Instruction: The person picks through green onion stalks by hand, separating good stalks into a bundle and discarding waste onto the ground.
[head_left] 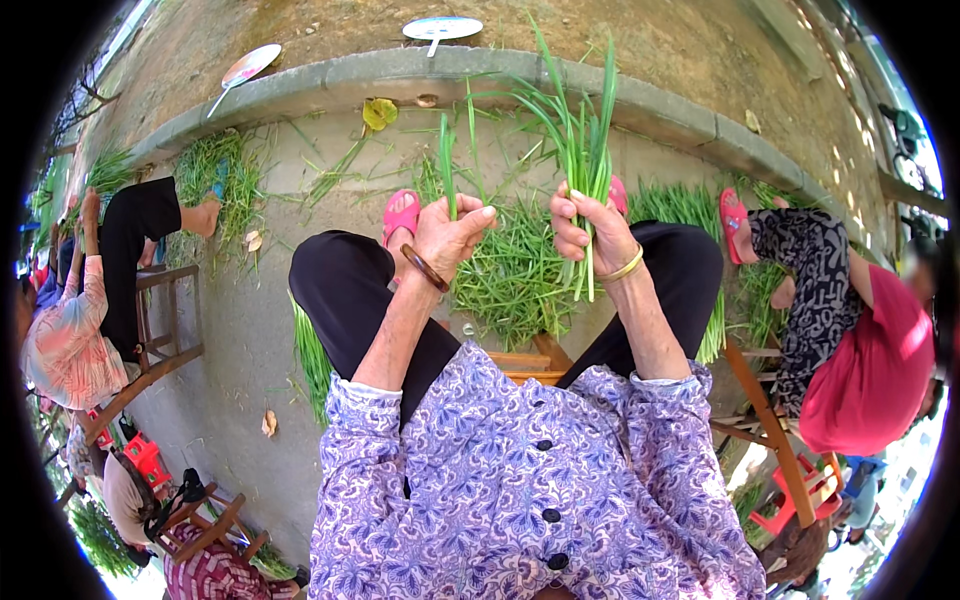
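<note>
My right hand point(600, 235) is closed round an upright bunch of garlic chives point(583, 150). Their pale stem ends stick out below the fingers, and the long green leaves fan out above. To its left, my left hand point(447, 235) is closed on a few green chive leaves point(447, 165) that poke up past the thumb. The two hands are apart, level with each other over my knees. Beneath and between them, a loose heap of chive leaves point(515, 275) covers the ground between my pink slippers point(402, 215).
More chives point(675, 205) lie beyond my right knee, and a bundle of chives point(312, 360) rests beside my left thigh. A stone curb point(340, 82) crosses ahead, with two hand fans point(443, 28) on it or just beyond. People sit on both sides, one on a wooden chair point(165, 310).
</note>
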